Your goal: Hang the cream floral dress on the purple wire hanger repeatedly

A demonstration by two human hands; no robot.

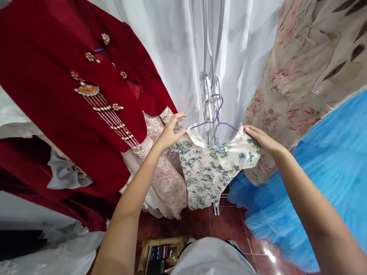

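A white sleeveless top with a blue and green floral print (213, 168) hangs on a thin purple hanger (217, 114) in front of me. My left hand (171, 131) is beside the top's left shoulder, its thumb and fingers spread apart. On the other side, my right hand (262, 138) holds the right shoulder edge of the top, fingers pressed together on the cloth. The hanger's hook meets a string of white looped hangers (210, 103) against a white curtain.
A dark red velvet garment (137, 57) with beaded ornaments hangs at the left, over a pink brocade one (169, 179). At the right are a floral cloth (286, 88) and a blue tulle skirt (329, 160). A wooden-framed box (145, 256) stands on the red tiled floor (197, 225).
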